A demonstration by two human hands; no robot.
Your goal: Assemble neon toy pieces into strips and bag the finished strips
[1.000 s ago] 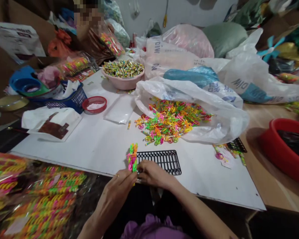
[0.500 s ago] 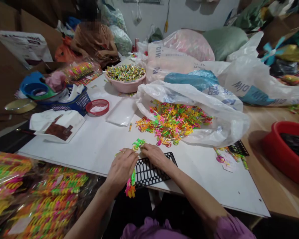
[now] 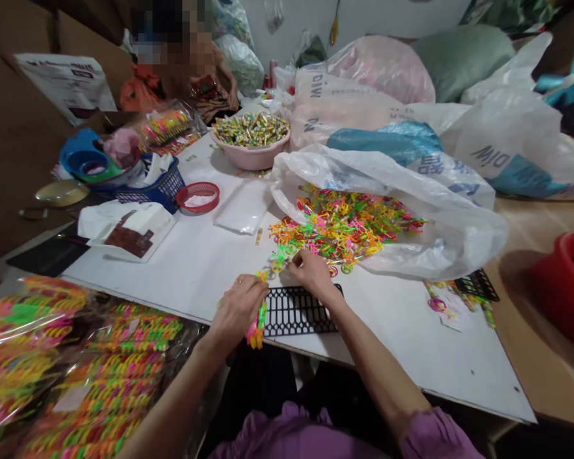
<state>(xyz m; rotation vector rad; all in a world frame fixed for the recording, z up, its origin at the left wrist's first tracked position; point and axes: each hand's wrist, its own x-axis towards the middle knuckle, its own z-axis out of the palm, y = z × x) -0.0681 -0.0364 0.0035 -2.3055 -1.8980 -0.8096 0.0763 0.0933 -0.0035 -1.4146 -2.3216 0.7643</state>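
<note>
My left hand (image 3: 242,305) is closed over the left end of a black plastic grid tray (image 3: 300,312). Along that end sits a row of small pink, green and yellow plastic toys (image 3: 256,333), partly covered by my fingers. Just beyond the tray's far edge, my right hand (image 3: 312,273) pinches a small bright-green plastic toy (image 3: 278,260); its fingertips partly hide it. Behind that hand, a heap of small multicoloured plastic toys (image 3: 344,226) spills from the mouth of a large white plastic bag (image 3: 463,245).
A pink basin (image 3: 253,155) of small wrapped pieces stands farther back. To the left are a red basket (image 3: 198,199), a blue basket (image 3: 165,188) and a white pouch (image 3: 138,239). Bagged toys (image 3: 110,376) lie below left, a red tub (image 3: 562,296) at right. Another person sits across.
My right hand has moved off the tray towards the heap, together with the green toy. My left hand stays at the tray's left end. The whole view has shifted slightly.
</note>
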